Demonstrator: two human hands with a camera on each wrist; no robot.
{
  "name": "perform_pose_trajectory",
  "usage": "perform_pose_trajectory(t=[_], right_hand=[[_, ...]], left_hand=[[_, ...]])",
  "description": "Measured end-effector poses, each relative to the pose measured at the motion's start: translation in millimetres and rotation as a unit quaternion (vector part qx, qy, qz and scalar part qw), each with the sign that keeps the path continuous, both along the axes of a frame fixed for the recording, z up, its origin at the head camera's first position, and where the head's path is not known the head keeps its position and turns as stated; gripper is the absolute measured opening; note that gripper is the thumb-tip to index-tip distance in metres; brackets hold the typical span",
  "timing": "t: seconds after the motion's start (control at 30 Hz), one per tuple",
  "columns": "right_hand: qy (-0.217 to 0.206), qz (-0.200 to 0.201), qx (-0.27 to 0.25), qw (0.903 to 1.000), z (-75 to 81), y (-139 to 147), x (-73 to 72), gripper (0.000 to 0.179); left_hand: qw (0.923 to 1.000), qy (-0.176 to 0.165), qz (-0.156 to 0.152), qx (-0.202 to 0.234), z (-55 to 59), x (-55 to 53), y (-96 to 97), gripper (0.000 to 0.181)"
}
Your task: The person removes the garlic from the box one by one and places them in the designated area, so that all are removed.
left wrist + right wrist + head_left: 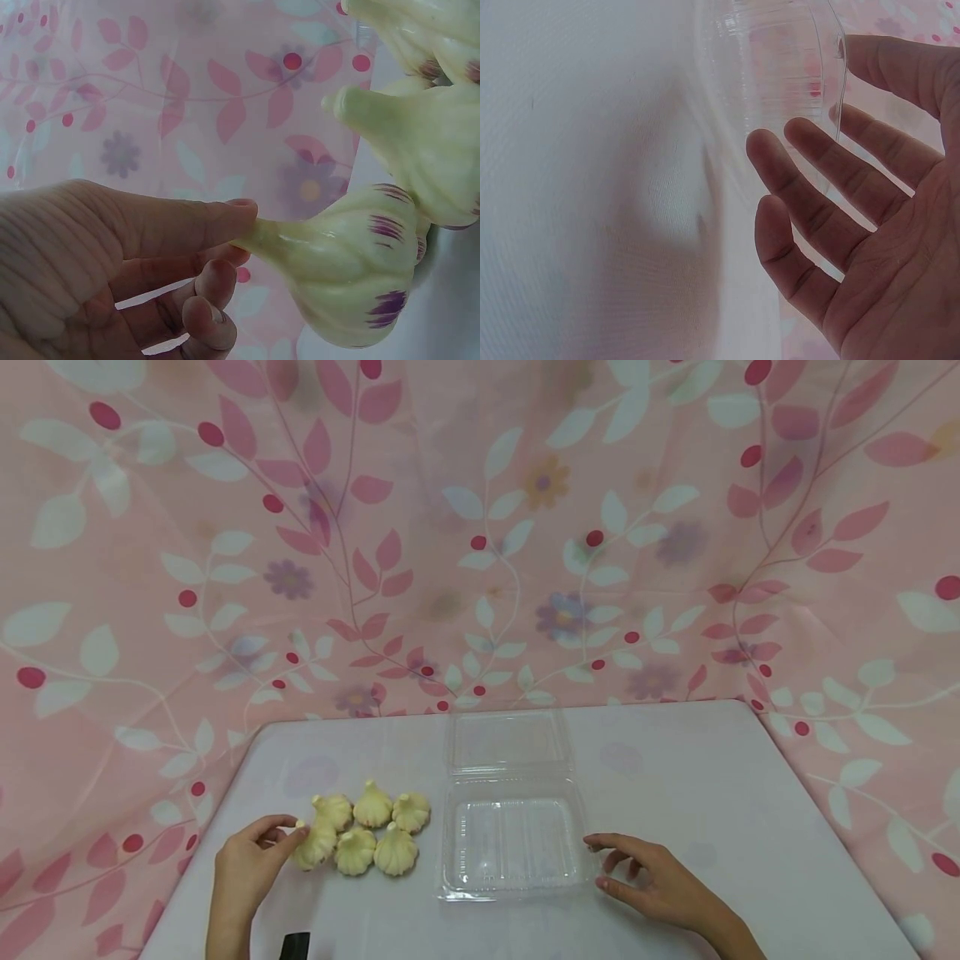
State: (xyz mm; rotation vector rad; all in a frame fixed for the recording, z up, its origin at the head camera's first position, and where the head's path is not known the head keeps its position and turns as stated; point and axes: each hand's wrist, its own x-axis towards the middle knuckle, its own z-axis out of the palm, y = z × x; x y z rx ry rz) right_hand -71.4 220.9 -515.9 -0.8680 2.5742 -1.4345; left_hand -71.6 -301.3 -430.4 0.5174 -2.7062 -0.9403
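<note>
My left hand (251, 864) pinches the stem of a pale garlic bulb (349, 274) between thumb and forefinger; its other fingers curl loosely underneath. This bulb has purple streaks on its base and sits at the left end of a close group of several garlic bulbs (372, 806). To their right lies a clear plastic clamshell box (517, 893), its lid (510, 739) folded back away from me. At the box's right side is my right hand (660, 881), fingers spread and loosely bent, with thumb and forefinger tips right at the rim. Nothing else is in it.
A pale cloth covers the table (675, 793). Behind and on both sides hangs a pink curtain (420, 568) with leaves and flowers. A small black object (295, 946) shows at the near edge, close to the left forearm.
</note>
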Motion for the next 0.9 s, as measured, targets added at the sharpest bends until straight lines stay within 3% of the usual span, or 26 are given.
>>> perform_pose_trajectory(t=[0.47, 0.9], right_hand=[[-0.001, -0.004, 0.006, 1.0000, 0.0, 0, -0.3, 0.047], [-0.004, -0.003, 0.003, 1.0000, 2.0, -2, -0.5, 0.046]], left_hand=[[0.9992, -0.039, -0.009, 0.008, -16.3, -2.3, -12.2, 0.024], [0.9965, -0.073, -0.034, 0.022, -23.7, -5.3, -13.0, 0.028]])
